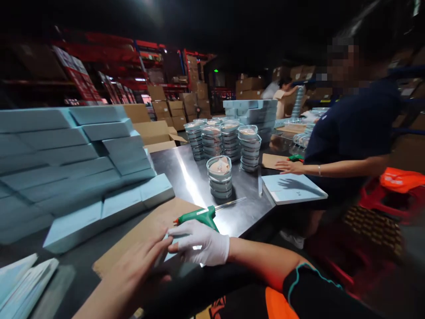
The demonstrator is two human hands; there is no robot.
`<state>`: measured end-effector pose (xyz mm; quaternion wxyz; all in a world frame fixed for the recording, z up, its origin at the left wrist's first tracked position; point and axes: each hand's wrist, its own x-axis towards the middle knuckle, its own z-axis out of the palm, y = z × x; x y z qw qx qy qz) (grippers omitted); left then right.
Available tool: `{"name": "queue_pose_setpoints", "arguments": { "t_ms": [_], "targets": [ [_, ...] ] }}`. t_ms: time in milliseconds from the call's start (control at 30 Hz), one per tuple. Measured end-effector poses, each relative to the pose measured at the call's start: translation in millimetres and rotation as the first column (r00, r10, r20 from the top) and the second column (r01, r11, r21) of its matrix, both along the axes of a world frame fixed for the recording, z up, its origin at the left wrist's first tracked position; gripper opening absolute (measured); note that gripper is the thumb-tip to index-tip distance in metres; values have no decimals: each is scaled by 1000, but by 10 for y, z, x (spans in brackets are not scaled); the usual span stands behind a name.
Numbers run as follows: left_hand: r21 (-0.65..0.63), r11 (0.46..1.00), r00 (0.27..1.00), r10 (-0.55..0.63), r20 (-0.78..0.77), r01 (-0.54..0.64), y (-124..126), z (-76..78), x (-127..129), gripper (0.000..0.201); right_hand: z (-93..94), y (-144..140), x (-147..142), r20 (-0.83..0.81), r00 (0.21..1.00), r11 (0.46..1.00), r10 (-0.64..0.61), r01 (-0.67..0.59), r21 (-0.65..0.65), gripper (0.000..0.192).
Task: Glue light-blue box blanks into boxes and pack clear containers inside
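Head view: low in the middle of the frame, the person's right hand (pixel 199 244), in a white glove, lies flat with fingers (pixel 177 232) spread and pressed down on a small pale-blue piece (pixel 172 253) that rests on a sheet of brown cardboard (pixel 146 230). The hand is open and grips nothing; it only holds the piece down. The bare left hand (pixel 139 266) comes in from the lower left, its fingers loosely extended with the tips touching the same piece beside the gloved ones; it too closes on nothing.

Just above the gloved hand lies a green glue gun (pixel 199 217) on the steel table (pixel 186 177). Its long axis runs nearly level across the frame, nozzle pointing left toward the cardboard, with a clear glue stick (pixel 229 204) trailing out to the right.

By my reading, the step in hand is pressing a blue piece flat, probably after gluing; the next move would call for a steady hold, then lifting both hands straight off without dragging it.

At the left, blue boxes (pixel 83 168) are stacked in a sloping pile. In the centre stand stacks of round clear-lidded tins (pixel 219 177). At the right a co-worker's hand (pixel 288 166) rests on the table beside another blue box (pixel 292 188).
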<state>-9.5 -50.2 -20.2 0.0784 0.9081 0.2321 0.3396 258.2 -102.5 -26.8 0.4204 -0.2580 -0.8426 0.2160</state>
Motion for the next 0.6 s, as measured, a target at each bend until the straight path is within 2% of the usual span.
{"name": "queue_pose_setpoints", "arguments": {
  "t_ms": [33,67,133,200,267,333,400,467,500,567,600],
  "targets": [
    [3,1000,999,19,-43,-19,-12,34,41,55,46,-6,47,12,1000,1000,20,-20,1,29],
    [10,999,998,34,-61,-33,-18,73,61,57,103,-1,128,13,1000,1000,-11,11,-8,38],
    [8,998,996,69,-54,-69,-9,157,17,57,249,54,398,-20,978,977,-207,205,-59,54],
    [-39,991,991,131,25,-130,14,228,-117,61,414,165,749,-81,886,886,-457,445,-131,59],
    [-138,956,945,281,165,-260,18,274,-263,67,539,295,1042,-125,822,828,-555,534,-168,63],
    [-267,899,869,415,271,-346,-18,310,-342,75,564,383,1129,-129,816,821,-563,533,-205,72],
    [-367,871,849,440,291,-326,-77,360,-327,78,470,385,963,-71,881,860,-468,436,-264,85],
    [-440,866,891,375,256,-238,-110,424,-251,75,302,305,640,14,957,895,-290,277,-351,99],
    [-478,855,908,345,239,-199,-104,449,-208,73,214,251,474,40,975,894,-218,216,-392,102],
    [-550,821,900,347,265,-154,-48,448,-135,79,76,163,214,35,980,877,-197,192,-441,94],
    [-575,803,860,396,321,-155,-10,410,-107,87,36,142,134,-5,970,866,-244,215,-452,86]
  ]
}}
